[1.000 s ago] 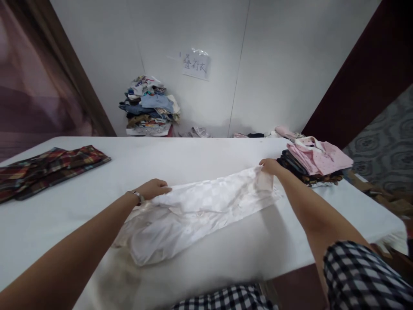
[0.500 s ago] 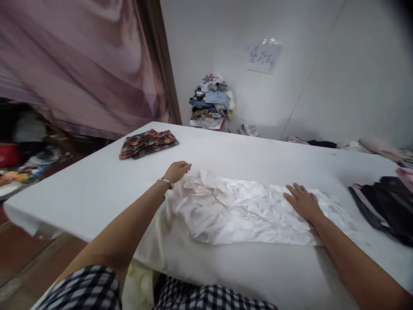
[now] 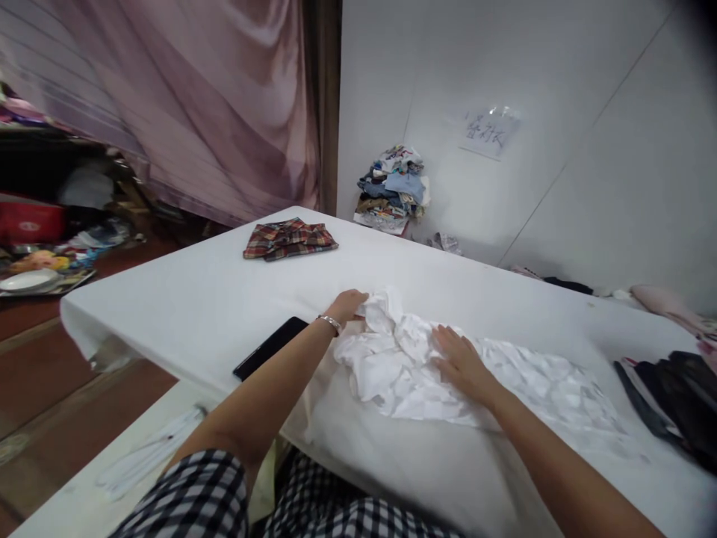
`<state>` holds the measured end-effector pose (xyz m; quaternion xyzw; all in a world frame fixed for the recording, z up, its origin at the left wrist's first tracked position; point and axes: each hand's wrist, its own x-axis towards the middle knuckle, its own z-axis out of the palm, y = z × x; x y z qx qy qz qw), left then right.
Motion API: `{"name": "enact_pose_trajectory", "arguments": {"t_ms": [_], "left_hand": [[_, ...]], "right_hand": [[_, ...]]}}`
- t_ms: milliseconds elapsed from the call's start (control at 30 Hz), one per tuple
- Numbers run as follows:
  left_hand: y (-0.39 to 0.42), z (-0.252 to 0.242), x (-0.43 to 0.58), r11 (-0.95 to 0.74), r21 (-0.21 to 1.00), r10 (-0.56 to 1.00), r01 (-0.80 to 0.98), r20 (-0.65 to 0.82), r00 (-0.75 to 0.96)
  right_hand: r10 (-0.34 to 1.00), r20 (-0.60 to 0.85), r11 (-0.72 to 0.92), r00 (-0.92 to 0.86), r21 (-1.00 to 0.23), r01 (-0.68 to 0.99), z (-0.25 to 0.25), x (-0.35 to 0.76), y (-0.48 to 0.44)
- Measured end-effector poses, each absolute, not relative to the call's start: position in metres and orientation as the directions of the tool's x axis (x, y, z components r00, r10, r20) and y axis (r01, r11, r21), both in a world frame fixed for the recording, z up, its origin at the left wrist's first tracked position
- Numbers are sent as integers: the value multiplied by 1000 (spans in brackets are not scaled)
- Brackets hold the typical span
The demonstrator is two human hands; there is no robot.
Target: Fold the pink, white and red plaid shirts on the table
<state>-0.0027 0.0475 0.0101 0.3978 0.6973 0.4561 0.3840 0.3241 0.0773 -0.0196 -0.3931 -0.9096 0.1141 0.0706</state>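
A rumpled white garment [image 3: 408,373] with a patterned surface lies lengthwise on the white-covered table [image 3: 224,299] in front of me. At its left end, my left hand [image 3: 348,306], with a bracelet at the wrist, has closed fingers that pinch the bunched cloth. My right hand [image 3: 460,362] rests palm down on the middle of the garment, fingers stretched out. Beside my left forearm lies a flat black rectangular object [image 3: 274,345], partly covered by the arm. The garment's right part spreads fairly flat toward the dark clothes.
A folded plaid garment [image 3: 290,240] is near the table's far left corner. Dark folded clothes [image 3: 672,403] lie at the right. Behind the table are a tall clothes pile [image 3: 395,190], a wall sign [image 3: 486,133] and a pink curtain [image 3: 224,90].
My right hand has slid left along the garment to its middle. My left hand has taken hold of the left end, which is now more bunched. The view has turned left.
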Motion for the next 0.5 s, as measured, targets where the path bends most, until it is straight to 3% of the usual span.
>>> {"name": "enact_pose_trajectory", "arguments": {"t_ms": [233, 333, 500], "left_hand": [[23, 5, -13, 235, 969, 883, -76, -245, -401], [10, -5, -14, 267, 962, 854, -52, -262, -450], [-14, -16, -13, 341, 926, 848, 159, -230, -478]], "right_hand": [[801, -107, 557, -590, -230, 798, -35, 320, 71], [815, -129, 515, -564, -283, 809, -22, 314, 70], [787, 33, 570, -616, -419, 707, 8, 279, 55]]}}
